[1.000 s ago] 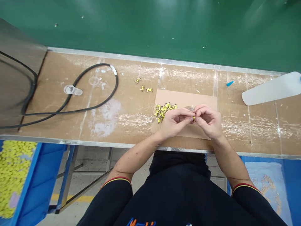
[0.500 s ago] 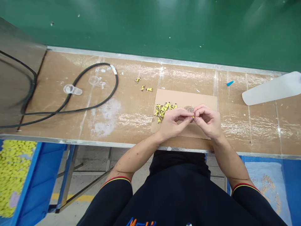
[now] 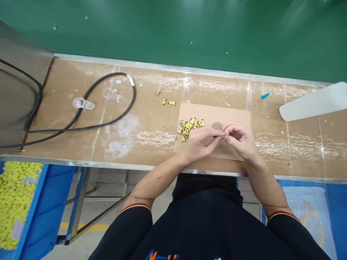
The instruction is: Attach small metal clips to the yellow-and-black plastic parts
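Both hands meet over a cardboard sheet [image 3: 235,115] on the bench. My left hand [image 3: 200,143] and my right hand [image 3: 240,139] are closed in pinches, fingertips touching, around a tiny yellow part [image 3: 223,136] between them. Just left of the hands lies a pile of small yellow parts [image 3: 188,126] on the cardboard. A small clear round piece [image 3: 217,125] lies right behind the fingers.
Three loose yellow parts [image 3: 164,98] lie farther back. A black cable [image 3: 108,104] loops over the left bench, near clear plastic pieces [image 3: 82,104]. A white plastic blade [image 3: 314,102] lies at right. Blue bins [image 3: 40,209] of yellow parts sit below. A green belt [image 3: 173,32] runs behind.
The hands stay at the same spot. The left fingers have shifted slightly against the right fingertips while handling the small part.
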`<act>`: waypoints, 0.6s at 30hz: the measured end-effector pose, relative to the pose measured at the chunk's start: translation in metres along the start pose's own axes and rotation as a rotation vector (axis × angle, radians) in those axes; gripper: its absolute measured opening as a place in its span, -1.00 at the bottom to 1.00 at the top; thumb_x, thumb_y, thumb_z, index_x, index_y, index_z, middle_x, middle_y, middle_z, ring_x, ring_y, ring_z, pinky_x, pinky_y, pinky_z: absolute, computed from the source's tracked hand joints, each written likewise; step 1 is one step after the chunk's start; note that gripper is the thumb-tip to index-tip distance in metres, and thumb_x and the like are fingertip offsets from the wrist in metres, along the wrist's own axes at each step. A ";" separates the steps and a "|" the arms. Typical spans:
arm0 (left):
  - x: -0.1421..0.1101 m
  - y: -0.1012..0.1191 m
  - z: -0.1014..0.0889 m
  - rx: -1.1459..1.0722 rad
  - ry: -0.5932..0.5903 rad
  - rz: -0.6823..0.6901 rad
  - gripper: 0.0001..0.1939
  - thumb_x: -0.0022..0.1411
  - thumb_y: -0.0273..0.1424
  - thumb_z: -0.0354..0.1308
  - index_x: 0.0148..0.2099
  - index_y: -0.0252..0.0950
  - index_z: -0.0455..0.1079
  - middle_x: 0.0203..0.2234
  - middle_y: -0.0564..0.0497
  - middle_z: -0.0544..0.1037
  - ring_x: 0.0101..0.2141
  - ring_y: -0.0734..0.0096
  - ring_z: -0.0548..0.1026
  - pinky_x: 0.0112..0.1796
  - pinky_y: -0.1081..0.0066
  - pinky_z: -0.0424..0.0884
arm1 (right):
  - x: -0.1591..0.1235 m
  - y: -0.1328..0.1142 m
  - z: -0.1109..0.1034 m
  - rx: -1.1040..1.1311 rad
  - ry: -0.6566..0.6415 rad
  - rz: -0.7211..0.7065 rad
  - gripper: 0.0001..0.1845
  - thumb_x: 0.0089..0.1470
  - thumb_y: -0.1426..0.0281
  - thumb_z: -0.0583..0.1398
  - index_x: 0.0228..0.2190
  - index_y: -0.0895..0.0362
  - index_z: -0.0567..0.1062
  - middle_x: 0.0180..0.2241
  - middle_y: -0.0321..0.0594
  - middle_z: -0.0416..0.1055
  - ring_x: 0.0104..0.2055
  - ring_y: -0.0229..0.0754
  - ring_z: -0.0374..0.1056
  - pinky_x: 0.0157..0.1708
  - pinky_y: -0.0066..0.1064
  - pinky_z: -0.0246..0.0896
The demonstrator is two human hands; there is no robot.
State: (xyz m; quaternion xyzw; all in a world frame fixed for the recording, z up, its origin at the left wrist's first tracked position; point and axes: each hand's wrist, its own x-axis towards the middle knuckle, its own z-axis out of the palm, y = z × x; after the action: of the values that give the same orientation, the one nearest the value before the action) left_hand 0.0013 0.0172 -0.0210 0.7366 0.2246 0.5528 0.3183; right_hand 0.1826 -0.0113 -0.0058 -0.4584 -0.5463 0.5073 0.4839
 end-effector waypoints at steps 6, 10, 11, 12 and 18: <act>-0.005 -0.001 0.001 -0.065 -0.002 -0.052 -0.61 0.27 -0.64 0.27 0.11 -0.27 0.42 -0.32 0.05 0.69 -0.27 0.53 0.69 -0.10 0.55 0.61 | -0.001 -0.001 0.000 0.014 -0.007 0.054 -0.91 -0.04 0.46 0.34 -0.53 0.07 0.55 -0.33 -0.25 0.49 -0.31 -0.23 0.41 -0.32 -0.38 0.34; -0.007 -0.002 0.001 -0.099 -0.016 -0.118 -0.61 0.27 -0.61 0.26 0.11 -0.25 0.42 -0.37 0.08 0.65 -0.33 0.56 0.66 -0.15 0.57 0.59 | -0.001 -0.002 0.001 0.038 -0.002 0.049 -0.89 -0.06 0.49 0.33 -0.54 0.07 0.55 -0.36 -0.27 0.48 -0.32 -0.26 0.41 -0.34 -0.41 0.32; -0.007 -0.002 0.001 -0.099 -0.020 -0.124 -0.61 0.26 -0.61 0.26 0.11 -0.25 0.42 -0.38 0.09 0.65 -0.34 0.57 0.65 -0.17 0.58 0.58 | -0.001 -0.002 0.002 0.040 -0.001 0.054 -0.89 -0.06 0.49 0.33 -0.54 0.07 0.55 -0.37 -0.27 0.48 -0.33 -0.26 0.41 -0.35 -0.41 0.31; -0.006 -0.001 0.001 -0.097 -0.023 -0.126 -0.61 0.26 -0.61 0.26 0.11 -0.25 0.42 -0.38 0.10 0.64 -0.35 0.58 0.64 -0.19 0.59 0.57 | -0.001 -0.002 0.003 0.040 0.003 0.061 -0.89 -0.07 0.49 0.33 -0.55 0.07 0.55 -0.37 -0.28 0.48 -0.33 -0.26 0.41 -0.36 -0.41 0.31; -0.004 0.000 -0.001 -0.035 -0.063 -0.085 -0.60 0.28 -0.62 0.22 0.13 -0.24 0.39 -0.39 0.12 0.62 -0.36 0.60 0.62 -0.19 0.58 0.58 | 0.000 -0.001 0.005 0.022 0.036 0.117 -0.90 -0.11 0.48 0.32 -0.57 0.07 0.53 -0.40 -0.29 0.46 -0.33 -0.24 0.40 -0.38 -0.40 0.27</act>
State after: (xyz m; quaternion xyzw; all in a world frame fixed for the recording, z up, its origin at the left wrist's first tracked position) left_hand -0.0011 0.0150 -0.0234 0.7377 0.2359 0.5192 0.3615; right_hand 0.1779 -0.0119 -0.0046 -0.4933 -0.5040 0.5326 0.4680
